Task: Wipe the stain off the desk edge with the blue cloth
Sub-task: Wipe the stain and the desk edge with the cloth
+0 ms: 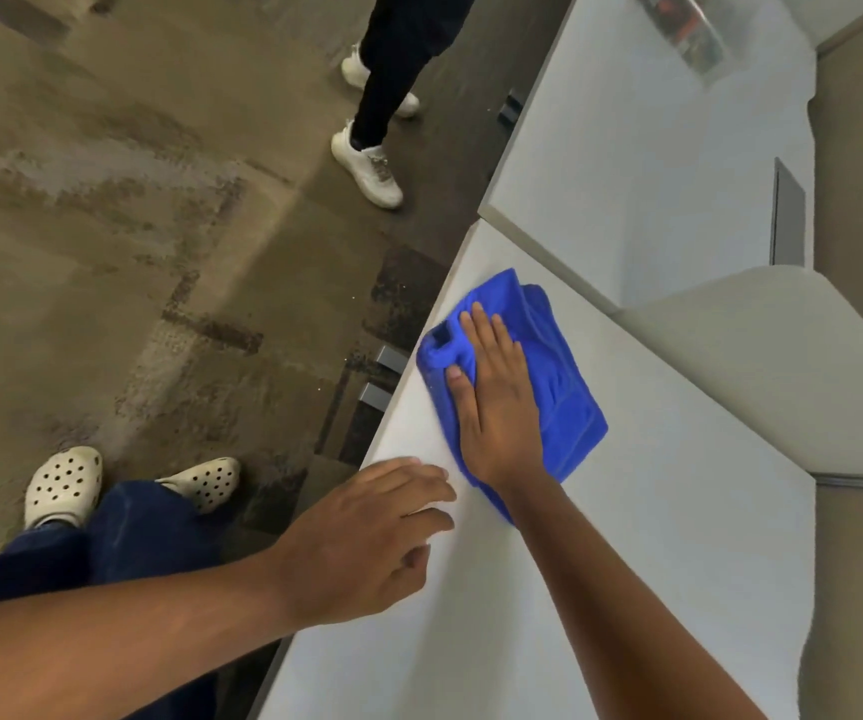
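The right hand [492, 397] lies flat, fingers extended, pressing the folded blue cloth [549, 387] onto the white desk [627, 537] beside its edge; the cloth's long axis parallels that edge. The left hand [367, 532] rests open on the edge, gripping nothing.

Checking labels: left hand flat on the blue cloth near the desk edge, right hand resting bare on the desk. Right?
Hands are swapped. The head view shows the right hand flat on the blue cloth near the desk edge, while the left hand is bare, fingers spread at the desk edge. Whether it rests on the surface is not clear.
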`<state>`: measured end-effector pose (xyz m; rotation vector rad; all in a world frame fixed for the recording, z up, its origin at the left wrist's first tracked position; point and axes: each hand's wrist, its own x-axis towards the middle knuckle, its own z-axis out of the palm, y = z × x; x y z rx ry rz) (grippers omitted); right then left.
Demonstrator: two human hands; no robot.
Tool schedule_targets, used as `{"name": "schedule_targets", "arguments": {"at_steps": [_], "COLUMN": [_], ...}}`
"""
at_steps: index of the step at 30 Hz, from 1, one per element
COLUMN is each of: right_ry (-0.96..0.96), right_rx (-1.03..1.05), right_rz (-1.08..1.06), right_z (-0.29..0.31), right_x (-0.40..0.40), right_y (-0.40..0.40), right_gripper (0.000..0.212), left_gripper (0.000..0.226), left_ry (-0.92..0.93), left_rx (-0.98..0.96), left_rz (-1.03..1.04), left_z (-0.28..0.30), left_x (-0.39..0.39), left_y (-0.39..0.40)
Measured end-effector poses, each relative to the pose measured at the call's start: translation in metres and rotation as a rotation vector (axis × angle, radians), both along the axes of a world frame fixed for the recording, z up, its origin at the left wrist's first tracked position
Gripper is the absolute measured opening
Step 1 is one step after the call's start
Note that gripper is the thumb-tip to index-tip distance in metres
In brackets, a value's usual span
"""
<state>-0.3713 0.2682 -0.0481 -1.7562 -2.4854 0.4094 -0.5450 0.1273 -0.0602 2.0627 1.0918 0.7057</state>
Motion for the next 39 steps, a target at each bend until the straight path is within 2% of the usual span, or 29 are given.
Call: {"name": "schedule_targets", "arguments": {"at_steps": [7, 12, 16, 20, 23, 26, 28, 31, 33, 36, 39], "right_ry": [-0.012, 0.091, 0.157, 0.098, 0.022, -0.058, -0.069, -0.057, -0.021, 0.013, 0.001], "right_rx": [0.044, 0.096, 0.047, 0.072, 0.144, 0.115, 0.100, 0.109, 0.062, -0.029, -0.045], "right_rz": [0.074, -0.058, -0.084, -0.219, -0.393, -0.495, -0.442, -0.235, -0.082, 0.091, -0.004], "right_z": [0.007, 0.012, 0.017, 0.023, 0.016, 0.011, 0.007, 0.000, -0.001, 0.010, 0.024], "right_x": [-0.011, -0.041, -0.018, 0.022, -0.003, -0.038, -0.055, -0.064, -0.047, 0.011, 0.053], "right_y": [0.076, 0.131, 0.123, 0.109, 0.108, 0.095, 0.072, 0.016, -0.017, -0.029, 0.004], "right_gripper": [0.060, 0.052, 0.051, 0.052, 0.053, 0.059, 0.060, 0.061, 0.059, 0.056, 0.059], "left_gripper": [0.029, 0.027, 0.026, 0.026, 0.026, 0.024, 0.021, 0.013, 0.006, 0.008, 0.006], "left_ry": [-0.026, -0.043, -0.036, -0.048, -0.064, -0.071, -0.072, -0.068, -0.064, -0.068, -0.095], "left_rx": [0.012, 0.064, 0.097, 0.078, 0.044, 0.025, 0.020, 0.037, 0.090, 0.141, 0.071], "left_rz": [0.009, 0.003, -0.012, -0.003, -0.001, -0.008, -0.008, -0.023, -0.053, -0.085, -0.066], "left_z": [0.000, -0.004, -0.002, 0.001, 0.005, 0.009, 0.010, 0.012, 0.013, 0.007, 0.003], "left_x": [0.001, 0.000, -0.002, -0.003, -0.004, -0.005, -0.006, -0.008, -0.007, -0.006, -0.006], "left_y": [0.002, 0.002, 0.004, 0.003, 0.005, 0.007, 0.006, 0.006, 0.005, 0.004, 0.004]}}
